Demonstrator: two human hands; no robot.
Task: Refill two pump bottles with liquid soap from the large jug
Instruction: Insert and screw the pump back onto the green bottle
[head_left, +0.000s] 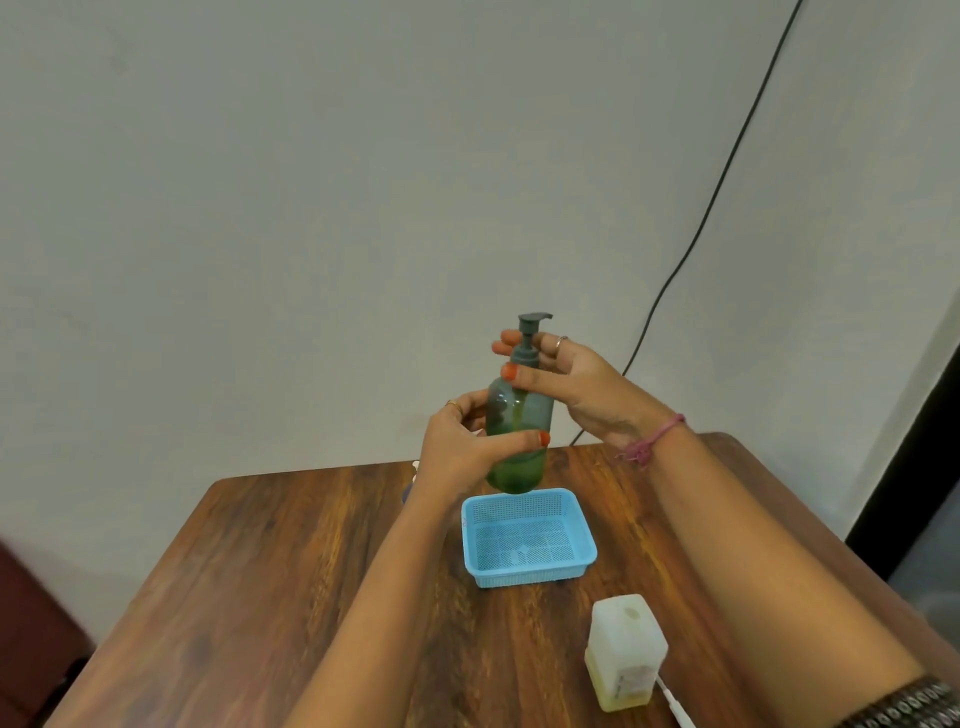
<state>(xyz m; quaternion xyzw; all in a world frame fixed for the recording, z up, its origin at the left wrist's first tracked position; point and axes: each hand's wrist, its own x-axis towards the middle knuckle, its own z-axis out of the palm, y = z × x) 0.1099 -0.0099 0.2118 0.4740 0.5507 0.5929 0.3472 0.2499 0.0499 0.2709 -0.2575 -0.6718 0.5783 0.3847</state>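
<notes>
The pump bottle (519, 431) is held up over the far side of the bench (291, 571), above the blue basket (527, 540). The left hand (462, 447) grips its body; the right hand (566, 379) pinches the pump collar. If the cap comes free abruptly, green soap (about a third full) could spill.
</notes>
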